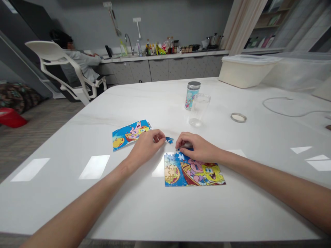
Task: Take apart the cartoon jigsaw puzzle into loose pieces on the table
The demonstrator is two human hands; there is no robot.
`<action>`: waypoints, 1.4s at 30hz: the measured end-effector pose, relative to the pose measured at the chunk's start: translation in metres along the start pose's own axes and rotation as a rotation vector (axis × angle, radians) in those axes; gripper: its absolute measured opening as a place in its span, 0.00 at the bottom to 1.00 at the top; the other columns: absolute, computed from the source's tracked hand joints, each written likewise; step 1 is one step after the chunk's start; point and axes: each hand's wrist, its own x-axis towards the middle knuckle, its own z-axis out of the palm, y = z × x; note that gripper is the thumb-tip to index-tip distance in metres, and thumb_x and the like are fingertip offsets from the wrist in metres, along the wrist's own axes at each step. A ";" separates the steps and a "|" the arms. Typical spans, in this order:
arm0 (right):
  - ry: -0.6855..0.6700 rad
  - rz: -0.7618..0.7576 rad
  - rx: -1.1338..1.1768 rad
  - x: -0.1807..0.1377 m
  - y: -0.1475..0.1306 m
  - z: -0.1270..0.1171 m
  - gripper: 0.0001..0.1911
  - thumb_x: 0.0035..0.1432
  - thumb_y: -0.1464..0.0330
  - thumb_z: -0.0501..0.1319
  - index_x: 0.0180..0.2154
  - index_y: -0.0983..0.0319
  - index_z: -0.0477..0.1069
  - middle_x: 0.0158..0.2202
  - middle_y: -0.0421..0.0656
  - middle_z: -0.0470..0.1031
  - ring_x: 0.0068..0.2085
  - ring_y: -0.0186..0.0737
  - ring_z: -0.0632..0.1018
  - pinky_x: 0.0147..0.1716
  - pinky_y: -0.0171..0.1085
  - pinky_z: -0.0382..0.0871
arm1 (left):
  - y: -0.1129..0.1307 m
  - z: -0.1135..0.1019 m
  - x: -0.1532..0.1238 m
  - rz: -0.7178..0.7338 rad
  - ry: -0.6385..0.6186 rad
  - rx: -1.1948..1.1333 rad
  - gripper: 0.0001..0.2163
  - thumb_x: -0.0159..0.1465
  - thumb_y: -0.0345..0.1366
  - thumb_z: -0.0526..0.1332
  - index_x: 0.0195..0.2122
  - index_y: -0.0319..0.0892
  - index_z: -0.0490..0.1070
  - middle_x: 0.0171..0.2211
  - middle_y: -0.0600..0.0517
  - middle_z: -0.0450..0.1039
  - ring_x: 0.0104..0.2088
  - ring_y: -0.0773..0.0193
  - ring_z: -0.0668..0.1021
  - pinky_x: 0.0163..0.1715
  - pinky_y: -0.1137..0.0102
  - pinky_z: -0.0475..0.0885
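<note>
A cartoon jigsaw puzzle [193, 174] lies flat on the white table [160, 213] in front of me. My left hand [146, 146] pinches a small blue puzzle piece [169, 140] just above the puzzle's top left corner. My right hand [198, 147] rests curled on the puzzle's top edge, fingers pressed on a blue piece there. A printed reference picture [129, 133] of the same cartoon lies to the left of my left hand.
Behind the puzzle stand a clear plastic cup [200, 109] and a printed tin [191, 95] with a grey lid. A loose round lid [238, 117], a white cable [287, 110] and pale storage bins [245, 70] lie to the right. A person sits in a white chair [64, 69] at the far left.
</note>
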 end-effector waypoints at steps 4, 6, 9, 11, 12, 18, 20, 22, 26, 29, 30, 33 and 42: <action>0.006 -0.002 0.000 0.000 -0.002 0.000 0.08 0.52 0.78 0.58 0.33 0.60 0.69 0.37 0.42 0.73 0.39 0.37 0.74 0.41 0.40 0.71 | -0.005 -0.001 0.002 0.018 0.015 0.108 0.07 0.60 0.36 0.58 0.30 0.43 0.75 0.29 0.50 0.75 0.30 0.62 0.72 0.33 0.66 0.65; 0.003 0.007 0.031 0.000 -0.003 0.000 0.08 0.52 0.78 0.57 0.33 0.61 0.69 0.37 0.42 0.72 0.39 0.37 0.74 0.41 0.40 0.72 | -0.007 -0.001 0.003 0.013 0.033 0.119 0.07 0.60 0.36 0.58 0.31 0.43 0.75 0.29 0.49 0.74 0.31 0.62 0.72 0.34 0.65 0.65; -0.010 0.008 0.098 -0.001 -0.003 0.001 0.09 0.51 0.79 0.57 0.34 0.61 0.68 0.38 0.43 0.71 0.39 0.36 0.76 0.42 0.40 0.74 | -0.005 -0.001 0.003 0.011 0.039 0.107 0.06 0.61 0.35 0.58 0.33 0.42 0.74 0.31 0.49 0.73 0.32 0.61 0.72 0.35 0.65 0.66; -0.011 0.001 0.129 -0.002 -0.002 0.001 0.10 0.51 0.79 0.58 0.35 0.60 0.67 0.39 0.43 0.71 0.39 0.36 0.77 0.43 0.40 0.75 | -0.001 -0.002 0.001 0.056 0.012 0.081 0.05 0.61 0.35 0.58 0.33 0.42 0.73 0.32 0.49 0.72 0.33 0.62 0.72 0.36 0.65 0.66; -0.007 -0.001 0.136 -0.002 -0.002 0.001 0.11 0.50 0.79 0.58 0.36 0.60 0.67 0.39 0.43 0.71 0.39 0.36 0.77 0.43 0.41 0.75 | 0.001 -0.002 0.000 0.092 -0.016 0.060 0.05 0.62 0.36 0.59 0.34 0.43 0.73 0.32 0.50 0.72 0.33 0.63 0.72 0.36 0.66 0.67; 0.006 0.035 0.180 0.000 0.001 0.002 0.08 0.51 0.77 0.58 0.34 0.61 0.68 0.36 0.42 0.74 0.37 0.36 0.78 0.39 0.40 0.75 | 0.008 -0.001 -0.007 0.278 -0.241 -0.025 0.08 0.61 0.42 0.64 0.37 0.44 0.74 0.33 0.53 0.70 0.34 0.66 0.72 0.36 0.70 0.67; 0.006 0.038 0.170 0.001 0.001 0.003 0.08 0.52 0.77 0.58 0.34 0.61 0.68 0.34 0.42 0.74 0.36 0.36 0.78 0.38 0.39 0.74 | 0.008 0.000 -0.008 0.285 -0.294 -0.039 0.10 0.60 0.42 0.65 0.39 0.44 0.74 0.34 0.52 0.69 0.35 0.66 0.72 0.35 0.71 0.67; 0.013 0.030 0.141 0.001 0.001 0.003 0.08 0.51 0.78 0.58 0.34 0.62 0.68 0.34 0.42 0.74 0.35 0.36 0.77 0.37 0.38 0.73 | 0.008 0.000 -0.009 0.290 -0.332 -0.045 0.10 0.60 0.42 0.65 0.39 0.43 0.74 0.35 0.52 0.69 0.35 0.66 0.73 0.35 0.71 0.67; 0.024 0.023 0.109 -0.001 -0.001 0.002 0.09 0.50 0.78 0.56 0.34 0.62 0.68 0.36 0.43 0.74 0.35 0.37 0.76 0.36 0.38 0.72 | 0.009 0.001 -0.009 0.356 -0.382 -0.004 0.09 0.63 0.40 0.63 0.41 0.44 0.74 0.38 0.52 0.69 0.35 0.66 0.73 0.37 0.71 0.67; 0.025 0.047 0.151 -0.001 -0.001 0.001 0.10 0.51 0.78 0.55 0.35 0.61 0.67 0.33 0.43 0.73 0.33 0.36 0.75 0.34 0.38 0.71 | 0.010 0.001 -0.010 0.403 -0.414 0.010 0.08 0.64 0.38 0.61 0.43 0.44 0.75 0.40 0.51 0.70 0.36 0.66 0.73 0.38 0.71 0.66; 0.028 0.051 0.174 -0.001 0.000 0.001 0.11 0.51 0.78 0.54 0.36 0.61 0.67 0.32 0.42 0.73 0.32 0.37 0.74 0.33 0.38 0.70 | 0.010 0.001 -0.010 0.410 -0.420 0.009 0.07 0.65 0.38 0.61 0.42 0.44 0.75 0.40 0.50 0.70 0.37 0.66 0.73 0.38 0.71 0.66; 0.042 0.041 0.241 0.000 0.001 0.001 0.12 0.51 0.77 0.55 0.39 0.61 0.64 0.31 0.41 0.73 0.33 0.37 0.74 0.35 0.39 0.69 | 0.010 0.000 -0.010 0.403 -0.425 0.005 0.07 0.65 0.37 0.61 0.42 0.44 0.74 0.40 0.51 0.70 0.36 0.66 0.73 0.38 0.71 0.66; 0.060 0.061 0.251 0.001 0.003 0.002 0.08 0.55 0.72 0.56 0.39 0.60 0.63 0.31 0.40 0.72 0.32 0.36 0.73 0.35 0.39 0.68 | 0.013 0.010 -0.012 0.295 -0.294 0.017 0.11 0.61 0.41 0.64 0.39 0.42 0.67 0.36 0.51 0.68 0.37 0.63 0.72 0.37 0.68 0.67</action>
